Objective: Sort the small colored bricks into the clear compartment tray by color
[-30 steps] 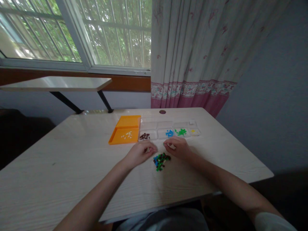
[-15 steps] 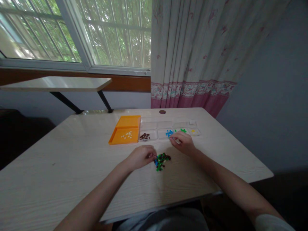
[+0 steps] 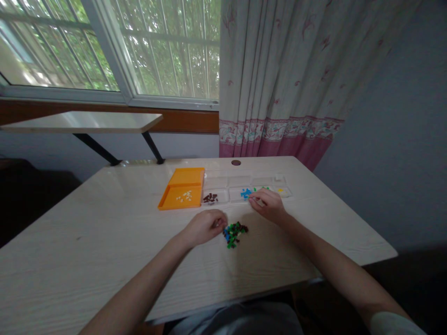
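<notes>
A small pile of mixed green, blue and dark beads lies on the pale wooden table. My left hand rests curled at the pile's left edge, fingertips pinched together against the beads. My right hand reaches over the clear divided tray, its fingers pinched above the compartments with blue beads and green beads. What either pinch holds is too small to see. Brown beads fill the tray's left compartment, yellow beads the right one.
An orange tray with a few white beads sits left of the clear tray. A cable hole marks the table's far edge. Behind are a window, a folding shelf and a patterned curtain.
My right hand moved from beside the bead pile up and away to the clear tray's blue and green compartments. My left hand shifted slightly closer to the pile.
</notes>
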`<state>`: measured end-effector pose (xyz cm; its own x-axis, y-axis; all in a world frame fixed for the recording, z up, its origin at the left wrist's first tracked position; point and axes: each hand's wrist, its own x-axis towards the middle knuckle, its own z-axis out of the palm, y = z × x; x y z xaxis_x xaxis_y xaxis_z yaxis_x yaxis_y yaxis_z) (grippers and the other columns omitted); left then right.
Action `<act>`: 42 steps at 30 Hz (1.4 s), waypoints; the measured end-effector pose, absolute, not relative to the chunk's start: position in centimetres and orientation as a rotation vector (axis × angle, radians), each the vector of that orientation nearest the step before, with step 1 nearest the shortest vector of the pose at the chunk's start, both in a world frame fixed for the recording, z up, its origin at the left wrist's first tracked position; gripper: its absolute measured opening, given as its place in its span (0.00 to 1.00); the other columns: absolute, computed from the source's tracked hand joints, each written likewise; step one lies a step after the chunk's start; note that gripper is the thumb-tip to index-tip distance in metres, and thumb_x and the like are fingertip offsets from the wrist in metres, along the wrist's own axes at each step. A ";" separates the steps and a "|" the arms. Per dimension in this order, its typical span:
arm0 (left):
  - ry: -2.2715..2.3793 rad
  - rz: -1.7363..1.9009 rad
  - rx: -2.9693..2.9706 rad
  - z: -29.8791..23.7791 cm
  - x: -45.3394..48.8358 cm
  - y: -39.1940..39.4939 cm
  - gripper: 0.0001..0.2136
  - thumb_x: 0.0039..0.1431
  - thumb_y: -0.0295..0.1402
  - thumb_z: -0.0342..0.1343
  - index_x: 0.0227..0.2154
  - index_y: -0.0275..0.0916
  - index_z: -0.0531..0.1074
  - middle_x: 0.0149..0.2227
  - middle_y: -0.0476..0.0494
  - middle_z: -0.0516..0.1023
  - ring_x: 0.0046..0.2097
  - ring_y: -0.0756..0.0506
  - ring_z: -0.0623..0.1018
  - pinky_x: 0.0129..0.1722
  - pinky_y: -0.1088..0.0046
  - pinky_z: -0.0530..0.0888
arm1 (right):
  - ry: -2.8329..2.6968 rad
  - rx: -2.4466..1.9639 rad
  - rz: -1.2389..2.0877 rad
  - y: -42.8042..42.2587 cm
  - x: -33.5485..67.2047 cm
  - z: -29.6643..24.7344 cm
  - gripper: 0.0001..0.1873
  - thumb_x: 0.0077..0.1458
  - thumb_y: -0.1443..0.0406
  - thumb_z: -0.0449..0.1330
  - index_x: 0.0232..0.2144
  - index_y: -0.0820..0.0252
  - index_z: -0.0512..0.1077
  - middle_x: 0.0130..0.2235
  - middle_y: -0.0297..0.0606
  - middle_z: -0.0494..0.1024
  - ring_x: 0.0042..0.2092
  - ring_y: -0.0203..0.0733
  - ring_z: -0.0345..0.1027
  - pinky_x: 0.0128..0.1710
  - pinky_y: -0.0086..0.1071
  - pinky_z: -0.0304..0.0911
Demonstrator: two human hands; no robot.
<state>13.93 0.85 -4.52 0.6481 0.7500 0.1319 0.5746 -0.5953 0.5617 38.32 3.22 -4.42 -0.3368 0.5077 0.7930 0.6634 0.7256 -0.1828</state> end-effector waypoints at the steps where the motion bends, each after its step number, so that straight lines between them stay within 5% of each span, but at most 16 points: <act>1: 1.036 0.501 2.373 -4.5 13.9 0.9 0.06 0.51 0.27 0.48 0.27 0.36 0.71 0.25 0.49 0.70 0.26 0.52 0.67 0.26 0.80 0.61 | -2.036 -0.914 -0.222 3.5 38.8 -4.3 0.05 0.51 0.66 0.56 0.28 0.59 0.72 0.26 0.35 0.74 0.28 0.33 0.67 0.30 0.25 0.60; 14: 1.069 0.817 1.790 -6.3 13.9 2.3 0.04 0.44 0.28 0.53 0.24 0.33 0.71 0.20 0.51 0.69 0.21 0.55 0.63 0.21 0.82 0.57 | -2.138 -1.587 -0.149 6.7 43.4 -5.1 0.11 0.54 0.63 0.52 0.35 0.56 0.74 0.33 0.37 0.75 0.35 0.39 0.66 0.34 0.29 0.58; 19: 1.019 0.897 1.514 -6.6 14.5 2.6 0.09 0.44 0.35 0.57 0.24 0.32 0.70 0.16 0.54 0.64 0.17 0.58 0.57 0.17 0.82 0.51 | -2.144 -1.395 -0.097 5.8 41.3 -5.3 0.10 0.53 0.64 0.52 0.34 0.57 0.74 0.30 0.35 0.74 0.30 0.36 0.66 0.31 0.27 0.58; 26: 0.882 0.891 1.213 -6.0 15.3 2.0 0.13 0.40 0.35 0.63 0.27 0.33 0.69 0.19 0.53 0.69 0.16 0.59 0.57 0.15 0.82 0.52 | -2.257 -0.964 0.033 2.4 35.7 -6.1 0.08 0.53 0.64 0.55 0.34 0.57 0.73 0.27 0.33 0.74 0.27 0.32 0.65 0.29 0.24 0.58; 42: 0.778 0.851 1.263 -5.6 15.9 1.6 0.17 0.41 0.39 0.63 0.27 0.33 0.64 0.21 0.52 0.71 0.17 0.59 0.58 0.15 0.83 0.51 | -2.275 -0.872 0.103 1.3 34.6 -6.0 0.08 0.51 0.64 0.57 0.34 0.56 0.73 0.24 0.32 0.73 0.25 0.31 0.65 0.27 0.23 0.58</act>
